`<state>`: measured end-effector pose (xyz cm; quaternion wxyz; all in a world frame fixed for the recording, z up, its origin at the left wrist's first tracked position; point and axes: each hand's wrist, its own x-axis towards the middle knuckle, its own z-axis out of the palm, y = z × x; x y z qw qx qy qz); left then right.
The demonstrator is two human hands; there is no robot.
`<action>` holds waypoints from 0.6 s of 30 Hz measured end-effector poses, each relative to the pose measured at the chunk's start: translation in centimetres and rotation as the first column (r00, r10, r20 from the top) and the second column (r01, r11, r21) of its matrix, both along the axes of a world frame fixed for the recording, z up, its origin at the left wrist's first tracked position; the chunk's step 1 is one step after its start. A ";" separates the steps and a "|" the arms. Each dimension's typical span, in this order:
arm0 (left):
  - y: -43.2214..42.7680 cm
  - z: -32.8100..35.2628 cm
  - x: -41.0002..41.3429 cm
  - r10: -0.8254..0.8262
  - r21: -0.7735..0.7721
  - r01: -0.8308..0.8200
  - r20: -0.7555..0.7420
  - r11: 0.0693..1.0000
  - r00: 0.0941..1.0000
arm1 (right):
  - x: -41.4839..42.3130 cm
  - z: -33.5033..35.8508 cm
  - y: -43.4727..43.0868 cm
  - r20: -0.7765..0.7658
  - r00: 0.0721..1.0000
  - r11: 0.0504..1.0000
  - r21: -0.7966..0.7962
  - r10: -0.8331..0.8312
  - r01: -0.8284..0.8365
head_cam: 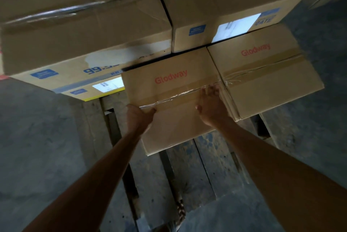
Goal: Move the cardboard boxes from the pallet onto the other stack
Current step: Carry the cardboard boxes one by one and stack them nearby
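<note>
A brown cardboard box (169, 90) with red "Glodway" lettering and a taped seam sits on the wooden pallet (187, 171), close in front of me. My left hand (139, 119) holds its left edge, thumb curled over the top by the tape. My right hand (211, 105) lies at its right side, fingers reaching into the gap beside a second red-lettered box (266, 74) that touches it. Taller boxes (84, 25) with blue lettering stand stacked behind both.
Another tall box (225, 6) with a white label stands at the back right. Bare pallet slats with gaps lie between me and the boxes. Grey concrete floor (37, 137) spreads to the left and right of the pallet.
</note>
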<state>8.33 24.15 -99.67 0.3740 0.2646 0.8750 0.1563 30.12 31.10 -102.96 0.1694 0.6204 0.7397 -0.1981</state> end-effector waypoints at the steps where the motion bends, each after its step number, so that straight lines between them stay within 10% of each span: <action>1: -0.2 0.4 -0.7 0.008 -0.027 -0.006 0.089 1.000 0.996 | -0.3 0.9 0.0 0.012 1.000 0.998 -0.058 -0.027 0.028; 4: -1.1 2.9 -4.0 -0.059 -0.158 0.116 0.328 0.981 0.943 | -2.2 5.4 -0.7 0.051 0.998 0.981 -0.193 -0.022 0.031; 10: -5.0 15.3 -14.2 -0.349 -0.228 0.398 0.226 0.889 0.909 | -10.5 18.5 -6.9 -0.023 0.992 0.963 -0.240 0.124 -0.126; 18: -16.4 42.2 -35.1 -0.211 -0.119 0.213 0.030 0.970 0.977 | -34.7 42.3 -15.9 -0.237 0.943 0.932 -0.222 0.235 -0.288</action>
